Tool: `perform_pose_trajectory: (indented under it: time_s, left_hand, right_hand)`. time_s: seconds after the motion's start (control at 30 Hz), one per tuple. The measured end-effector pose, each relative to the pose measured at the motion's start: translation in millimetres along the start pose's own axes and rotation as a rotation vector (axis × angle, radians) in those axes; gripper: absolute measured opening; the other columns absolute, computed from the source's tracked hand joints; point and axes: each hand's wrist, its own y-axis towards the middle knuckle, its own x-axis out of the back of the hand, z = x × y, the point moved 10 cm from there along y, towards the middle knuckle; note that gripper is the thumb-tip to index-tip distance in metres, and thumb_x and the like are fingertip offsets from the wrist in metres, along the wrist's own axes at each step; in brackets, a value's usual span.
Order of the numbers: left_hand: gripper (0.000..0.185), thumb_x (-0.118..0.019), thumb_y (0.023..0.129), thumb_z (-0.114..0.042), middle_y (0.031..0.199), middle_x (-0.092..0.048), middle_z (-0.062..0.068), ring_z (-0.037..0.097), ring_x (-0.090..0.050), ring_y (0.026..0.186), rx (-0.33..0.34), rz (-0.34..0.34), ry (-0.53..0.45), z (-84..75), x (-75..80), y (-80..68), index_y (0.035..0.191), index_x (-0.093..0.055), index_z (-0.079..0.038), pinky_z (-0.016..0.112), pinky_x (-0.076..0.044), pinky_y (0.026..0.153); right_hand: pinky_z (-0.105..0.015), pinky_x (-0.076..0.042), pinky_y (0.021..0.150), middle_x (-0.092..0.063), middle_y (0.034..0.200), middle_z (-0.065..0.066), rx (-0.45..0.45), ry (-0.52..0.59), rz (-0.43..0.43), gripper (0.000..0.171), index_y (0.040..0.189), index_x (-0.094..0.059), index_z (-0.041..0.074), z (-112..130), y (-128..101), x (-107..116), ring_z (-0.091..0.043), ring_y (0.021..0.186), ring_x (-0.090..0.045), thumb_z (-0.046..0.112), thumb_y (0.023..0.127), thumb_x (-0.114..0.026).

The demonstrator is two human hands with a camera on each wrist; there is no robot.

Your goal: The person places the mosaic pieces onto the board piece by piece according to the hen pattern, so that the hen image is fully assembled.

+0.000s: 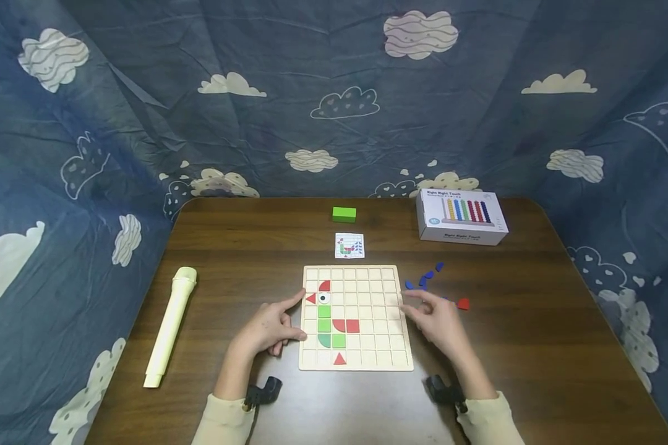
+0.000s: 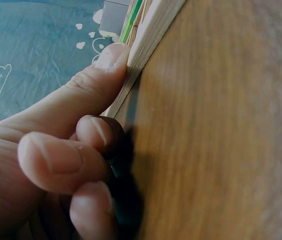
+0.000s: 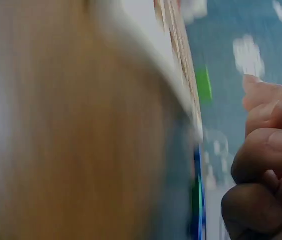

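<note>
The pale wooden grid board (image 1: 356,318) lies flat on the dark brown wooden table (image 1: 245,259), between the two hands. The left hand (image 1: 268,329) rests at the board's left edge: its thumb (image 2: 98,75) presses against the side, the other fingers are loosely curled and hold nothing. The right hand (image 1: 438,321) hovers just beside the right edge, fingers half bent; whether it pinches a piece, I cannot tell. Small blue pieces (image 1: 425,277) and one small red piece (image 1: 463,303) lie just beyond its fingertips. To do this step well, I think the thumb should keep the board steady while one piece is picked cleanly.
</note>
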Motion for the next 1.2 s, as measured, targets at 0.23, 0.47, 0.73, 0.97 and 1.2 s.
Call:
perform_pose_trajectory:
  time_s: [0.23, 0.47, 0.73, 0.97, 1.2]
  left_hand:
    - [0.096, -0.088, 0.075, -0.028, 0.058, -0.061, 0.006, 0.015, -0.054, 0.036, 0.002, 0.001, -0.001, 1.7, -1.0, 0.1, 0.155, -0.035, -0.037, 0.029, -0.047, 0.035]
    - [0.096, -0.088, 0.075, -0.027, 0.058, -0.062, 0.007, 0.015, -0.054, 0.036, -0.003, 0.003, -0.006, 0.0, -1.9, -0.1, 0.155, -0.035, -0.035, 0.029, -0.047, 0.035]
    - [0.096, -0.088, 0.075, -0.028, 0.058, -0.061, 0.005, 0.014, -0.053, 0.036, 0.010, -0.007, -0.001, 0.7, -0.5, -0.4, 0.155, -0.035, -0.036, 0.027, -0.047, 0.036]
    - [0.097, -0.088, 0.075, -0.030, 0.059, -0.062, 0.005, 0.014, -0.053, 0.036, 0.008, -0.005, 0.013, 2.0, 0.5, 0.3, 0.155, -0.034, -0.036, 0.027, -0.047, 0.036]
    - [0.098, -0.088, 0.075, -0.030, 0.058, -0.061, 0.005, 0.014, -0.054, 0.036, 0.005, 0.000, 0.002, 0.6, 0.6, 0.1, 0.155, -0.034, -0.036, 0.028, -0.047, 0.036]
  right_hand:
    - [-0.025, -0.034, 0.041, -0.052, 0.061, 0.001, -0.069, -0.212, 0.041, 0.039, 0.129, -0.067, 0.017, -42, 7, 26, -0.014, 0.050, -0.045, 0.029, 0.092, -0.072]
    - [-0.026, -0.035, 0.044, -0.054, 0.063, 0.000, -0.083, -0.266, 0.036, 0.033, 0.124, -0.070, 0.016, -46, 10, 28, -0.014, 0.053, -0.046, 0.028, 0.093, -0.071]
    - [-0.026, -0.038, 0.047, -0.060, 0.066, -0.002, -0.098, -0.260, -0.004, 0.034, 0.118, -0.068, 0.007, -43, 11, 28, -0.015, 0.055, -0.050, 0.027, 0.091, -0.073]
    - [-0.028, -0.038, 0.051, -0.059, 0.066, -0.001, -0.094, -0.292, -0.056, 0.036, 0.097, -0.067, 0.006, -41, 9, 27, -0.016, 0.057, -0.050, 0.040, 0.088, -0.075]
    - [-0.026, -0.034, 0.045, -0.053, 0.061, 0.002, -0.063, -0.268, 0.052, 0.035, 0.119, -0.070, 0.015, -43, 1, 23, -0.013, 0.052, -0.045, 0.036, 0.091, -0.072]
